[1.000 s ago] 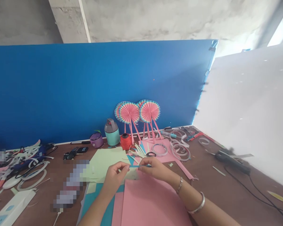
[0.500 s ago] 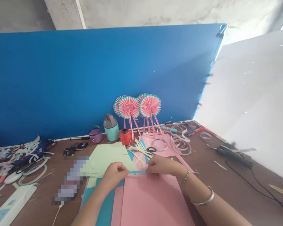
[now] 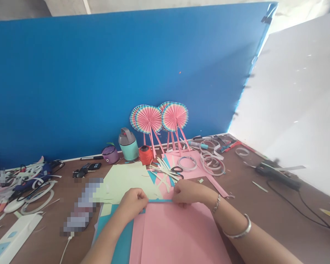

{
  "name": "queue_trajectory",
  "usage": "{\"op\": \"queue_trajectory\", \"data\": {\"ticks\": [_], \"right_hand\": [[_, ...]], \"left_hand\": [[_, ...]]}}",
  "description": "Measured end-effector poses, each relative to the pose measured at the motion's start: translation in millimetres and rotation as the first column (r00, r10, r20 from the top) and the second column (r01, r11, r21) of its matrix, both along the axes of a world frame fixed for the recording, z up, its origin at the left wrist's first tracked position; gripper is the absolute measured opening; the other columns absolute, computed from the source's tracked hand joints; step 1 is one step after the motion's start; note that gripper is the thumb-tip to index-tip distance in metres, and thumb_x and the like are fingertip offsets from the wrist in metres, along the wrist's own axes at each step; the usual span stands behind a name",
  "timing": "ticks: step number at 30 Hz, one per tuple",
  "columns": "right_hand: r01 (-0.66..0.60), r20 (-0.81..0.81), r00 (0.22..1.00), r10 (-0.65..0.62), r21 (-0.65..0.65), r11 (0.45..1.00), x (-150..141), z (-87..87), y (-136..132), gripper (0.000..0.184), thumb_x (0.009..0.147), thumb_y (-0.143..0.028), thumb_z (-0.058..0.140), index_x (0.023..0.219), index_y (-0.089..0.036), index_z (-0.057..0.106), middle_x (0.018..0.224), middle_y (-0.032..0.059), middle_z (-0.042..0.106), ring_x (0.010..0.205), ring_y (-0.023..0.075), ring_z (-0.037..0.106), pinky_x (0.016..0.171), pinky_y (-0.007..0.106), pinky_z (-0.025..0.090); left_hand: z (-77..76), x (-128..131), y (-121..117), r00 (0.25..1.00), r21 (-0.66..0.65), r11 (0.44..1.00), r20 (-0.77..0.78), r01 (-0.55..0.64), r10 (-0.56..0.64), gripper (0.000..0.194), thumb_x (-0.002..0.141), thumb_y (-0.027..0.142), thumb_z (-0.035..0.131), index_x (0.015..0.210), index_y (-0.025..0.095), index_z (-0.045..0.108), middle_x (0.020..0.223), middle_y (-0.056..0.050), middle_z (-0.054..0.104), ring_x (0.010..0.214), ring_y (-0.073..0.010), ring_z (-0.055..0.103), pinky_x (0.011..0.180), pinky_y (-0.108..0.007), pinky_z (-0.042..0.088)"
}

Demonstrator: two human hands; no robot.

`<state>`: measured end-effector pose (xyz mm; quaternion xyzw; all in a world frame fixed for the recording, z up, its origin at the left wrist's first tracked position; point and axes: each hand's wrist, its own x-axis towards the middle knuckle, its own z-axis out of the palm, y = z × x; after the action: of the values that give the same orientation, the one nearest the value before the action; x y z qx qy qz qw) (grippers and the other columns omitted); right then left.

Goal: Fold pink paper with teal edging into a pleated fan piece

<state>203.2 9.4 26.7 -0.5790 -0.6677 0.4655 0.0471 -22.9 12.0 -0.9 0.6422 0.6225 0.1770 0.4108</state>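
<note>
Nearest me, a pink sheet [image 3: 181, 234] lies on the table [image 3: 253, 234], with a blue sheet [image 3: 122, 238] showing to its left, and a white power strip [image 3: 15, 236] sits well apart at the far left. At the pink sheet's far edge I have a narrow blue strip [image 3: 160, 200], lying crosswise between my hands. My left hand [image 3: 134, 202] is closed in a pinch at its left end; my right hand [image 3: 191, 192], a silver bangle [image 3: 243, 229] on that arm, has its fingers curled down and closed on the right part. I cannot tell how the right fingertips meet. Just beyond lie green paper [image 3: 123, 181] and, to its right, pale cuttings [image 3: 163, 169] beside scissors [image 3: 177, 169] and rolls of tape [image 3: 187, 168]. Farther back stand a purple pot [image 3: 110, 155], a teal flask [image 3: 129, 149] and a red spool [image 3: 146, 156], then pink round fans [image 3: 148, 119] upright before the blue board [image 3: 99, 73].
</note>
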Motion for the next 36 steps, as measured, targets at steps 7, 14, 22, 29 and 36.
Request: {"op": "queue_trajectory", "data": {"ticks": [7,14,22,29,36], "right_hand": [[-0.003,0.042,0.999,0.005,-0.037,0.999,-0.8,0.0,2.7,0.007,0.059,-0.019,0.050,0.053,-0.017,0.054,0.056,0.0021,0.064,0.059,0.0156,0.063,0.050,0.020,0.043],[-0.012,0.060,0.998,0.014,-0.037,0.999,-0.8,-1.6,2.6,0.008,0.060,-0.019,0.049,0.053,-0.017,0.053,0.057,0.0024,0.064,0.059,0.0154,0.063,0.050,0.020,0.044],[0.012,0.063,0.998,-0.011,-0.029,1.000,-2.1,-4.7,4.0,0.007,0.059,-0.018,0.050,0.054,-0.017,0.055,0.056,0.0014,0.064,0.058,0.0142,0.063,0.049,0.018,0.043],[0.008,0.101,0.995,-0.005,-0.023,1.000,-3.6,-0.2,2.0,0.010,0.057,-0.018,0.049,0.049,-0.017,0.054,0.055,0.0017,0.064,0.059,0.0148,0.063,0.049,0.019,0.042],[0.011,0.072,0.997,-0.010,-0.012,1.000,-2.8,-3.5,2.6,0.011,0.058,-0.019,0.049,0.050,-0.017,0.055,0.056,0.0021,0.064,0.058,0.0149,0.063,0.049,0.019,0.042]], "left_hand": [[3.1,3.3,-2.1,0.993,0.042,0.999,-0.118,0.010,-0.005,0.010,0.064,0.012,0.050,0.057,0.019,0.053,0.054,0.002,0.058,0.052,-0.0129,0.055,0.048,-0.021,0.033],[4.3,5.0,-3.0,0.982,0.067,0.998,-0.191,0.018,-0.005,0.013,0.067,0.010,0.049,0.057,0.019,0.052,0.054,0.003,0.058,0.055,-0.0130,0.056,0.050,-0.021,0.035],[7.9,7.1,-5.4,0.971,0.081,0.996,-0.237,0.032,-0.012,0.015,0.068,0.009,0.048,0.057,0.020,0.051,0.054,0.003,0.058,0.054,-0.0122,0.056,0.050,-0.021,0.034],[11.6,10.7,-8.3,0.959,0.099,0.995,-0.282,0.029,0.000,0.017,0.068,0.006,0.048,0.057,0.020,0.050,0.054,0.004,0.058,0.052,-0.0110,0.053,0.049,-0.020,0.031],[10.4,10.3,-8.0,0.952,0.106,0.994,-0.305,0.032,0.002,0.018,0.068,0.006,0.048,0.057,0.019,0.051,0.056,0.004,0.057,0.052,-0.0108,0.052,0.048,-0.020,0.030]]}}
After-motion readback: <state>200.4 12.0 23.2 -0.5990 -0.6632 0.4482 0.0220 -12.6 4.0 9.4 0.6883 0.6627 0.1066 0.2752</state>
